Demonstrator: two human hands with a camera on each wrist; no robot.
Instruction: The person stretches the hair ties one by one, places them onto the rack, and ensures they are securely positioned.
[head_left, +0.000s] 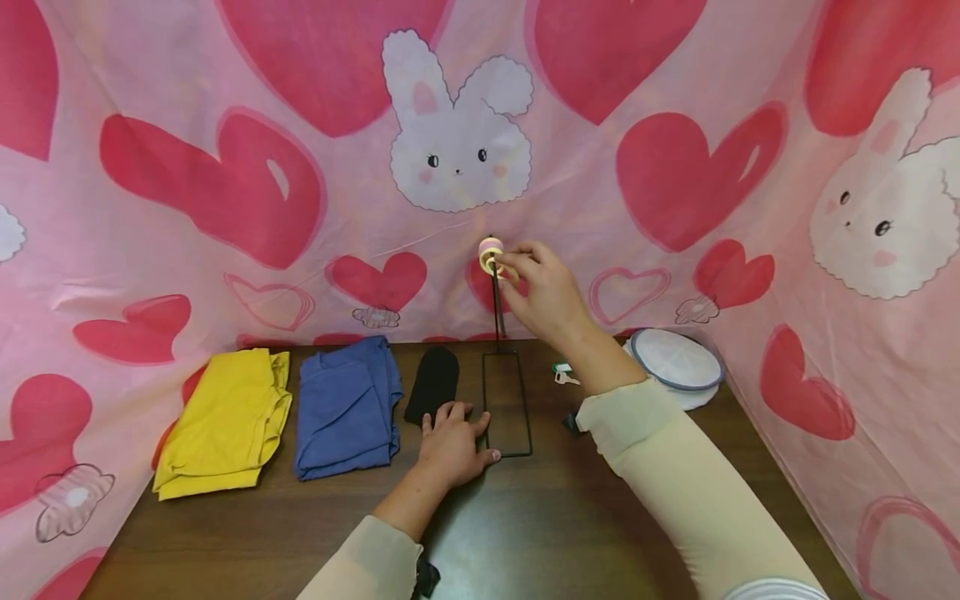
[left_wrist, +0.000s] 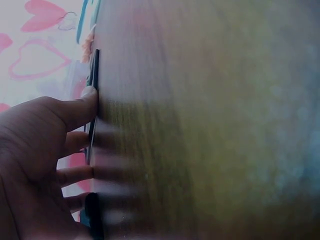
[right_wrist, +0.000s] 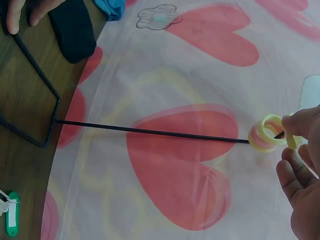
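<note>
A black wire stand [head_left: 529, 408] has its rectangular base on the table and a thin rod rising from the base's far end. Pink and yellow rings that look like hair ties [right_wrist: 261, 136] sit around the rod near its tip. My right hand [head_left: 543, 292] is up at that tip, pinching a yellow hair tie [right_wrist: 291, 142] between thumb and fingers, right beside the other rings. Down at the base, my left hand [head_left: 452, 442] presses on the near left corner, fingers spread and fairly straight. Its thumb [left_wrist: 82, 107] lies against the black bar in the left wrist view.
Left of the stand lies a black sock-like item [head_left: 437, 379], then a folded blue cloth [head_left: 348, 408] and a folded yellow cloth [head_left: 225, 417]. To the right are a key with a green tag [head_left: 562, 372] and a round white item with blue rim [head_left: 678, 360]. A pink printed curtain [head_left: 570, 183] hangs behind.
</note>
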